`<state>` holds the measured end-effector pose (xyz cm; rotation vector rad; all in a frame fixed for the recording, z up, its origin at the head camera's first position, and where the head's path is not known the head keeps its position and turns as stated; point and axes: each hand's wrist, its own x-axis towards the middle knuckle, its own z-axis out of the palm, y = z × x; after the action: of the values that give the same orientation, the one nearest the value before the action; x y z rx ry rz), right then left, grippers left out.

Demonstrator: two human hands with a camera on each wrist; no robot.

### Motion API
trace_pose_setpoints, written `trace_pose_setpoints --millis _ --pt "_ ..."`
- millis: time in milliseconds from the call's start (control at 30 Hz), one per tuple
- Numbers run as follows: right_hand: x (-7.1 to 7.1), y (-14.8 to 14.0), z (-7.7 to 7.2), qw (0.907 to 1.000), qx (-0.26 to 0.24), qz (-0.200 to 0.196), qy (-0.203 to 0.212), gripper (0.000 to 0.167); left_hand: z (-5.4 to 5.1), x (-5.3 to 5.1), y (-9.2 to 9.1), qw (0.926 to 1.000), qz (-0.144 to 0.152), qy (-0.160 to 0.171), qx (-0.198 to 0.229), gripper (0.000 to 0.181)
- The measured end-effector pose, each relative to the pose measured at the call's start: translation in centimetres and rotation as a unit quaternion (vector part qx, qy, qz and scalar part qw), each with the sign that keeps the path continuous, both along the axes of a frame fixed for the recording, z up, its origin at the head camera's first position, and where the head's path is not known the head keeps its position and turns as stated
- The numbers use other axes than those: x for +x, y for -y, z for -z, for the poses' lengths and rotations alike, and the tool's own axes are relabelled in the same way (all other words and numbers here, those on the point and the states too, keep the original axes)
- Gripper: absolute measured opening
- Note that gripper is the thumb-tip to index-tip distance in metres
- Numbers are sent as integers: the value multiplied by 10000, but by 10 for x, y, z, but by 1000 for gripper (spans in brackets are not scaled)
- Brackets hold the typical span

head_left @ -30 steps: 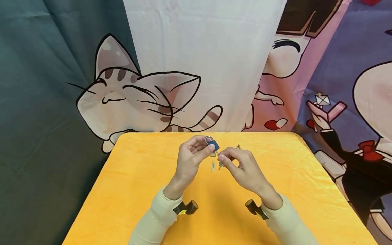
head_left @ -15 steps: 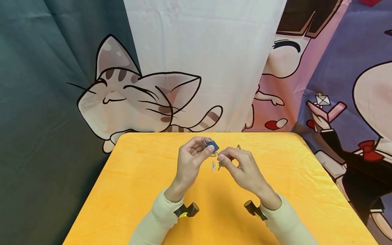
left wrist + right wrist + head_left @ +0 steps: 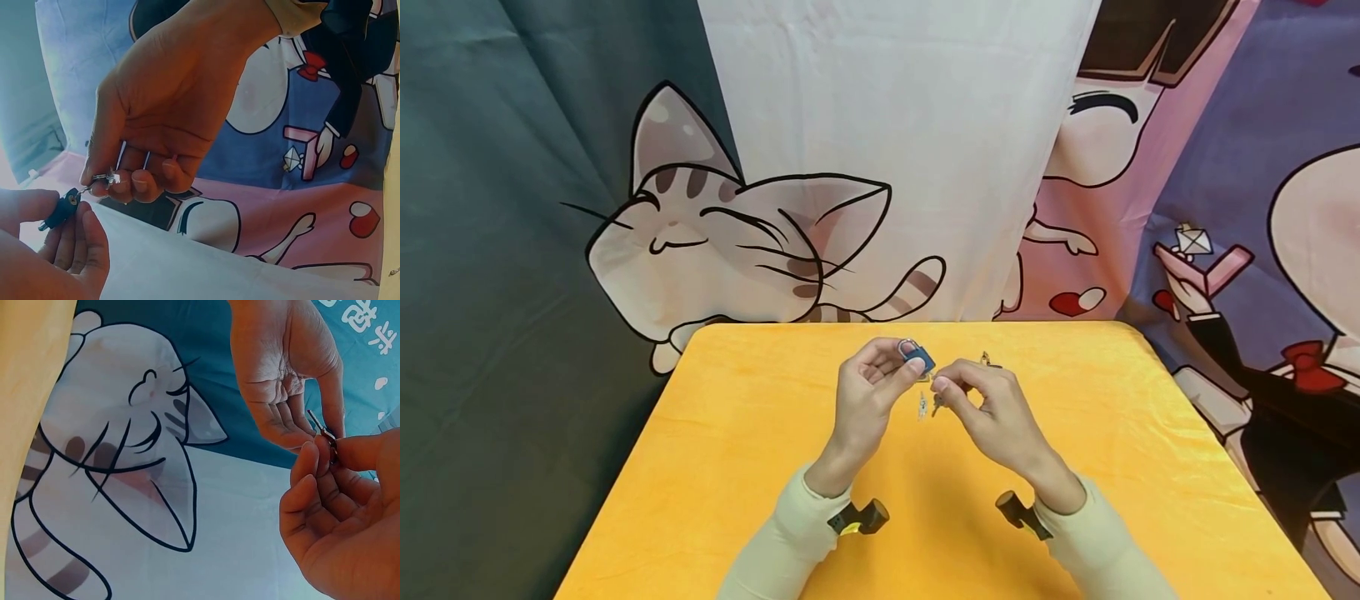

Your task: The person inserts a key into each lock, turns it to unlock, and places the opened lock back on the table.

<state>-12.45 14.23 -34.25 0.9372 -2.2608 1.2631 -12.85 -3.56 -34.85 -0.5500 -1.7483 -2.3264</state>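
Note:
My left hand point(image 3: 867, 392) holds a small blue padlock point(image 3: 917, 360) between thumb and fingers, with its silver shackle pointing up and to the left. The right hand point(image 3: 996, 408) pinches a small key point(image 3: 86, 189) at the padlock's keyhole end. The key's tip meets the blue padlock point(image 3: 61, 209) in the left wrist view, though how far in it sits I cannot tell. A second key point(image 3: 937, 404) hangs below the right fingertips. In the right wrist view, the right hand point(image 3: 350, 512) hides most of the padlock behind its fingers.
Silver keys point(image 3: 922, 406) lie on the yellow table point(image 3: 760, 417) below the hands. Behind the padlock, another object is mostly hidden. A small brass-coloured item point(image 3: 986, 358) lies beyond the right hand, partly covered. A cartoon-print curtain point(image 3: 910, 167) hangs along the table's far edge.
Both hands have barely moved; the padlock has shifted slightly down and toward the right hand. The grips look the same throughout.

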Motion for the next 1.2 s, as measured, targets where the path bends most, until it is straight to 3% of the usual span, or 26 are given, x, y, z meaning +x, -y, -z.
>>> trace_pose_setpoints --millis 600,967,1200 --pt "-3 8 10 9989 -358 -146 273 17 9 2 1 9999 72 66 -67 22" --pt "0 11 10 9976 -603 -202 288 16 12 1 3 9988 376 136 -281 30" --pt "1 12 12 9944 -717 -404 670 19 12 1 4 9992 309 11 -254 32"
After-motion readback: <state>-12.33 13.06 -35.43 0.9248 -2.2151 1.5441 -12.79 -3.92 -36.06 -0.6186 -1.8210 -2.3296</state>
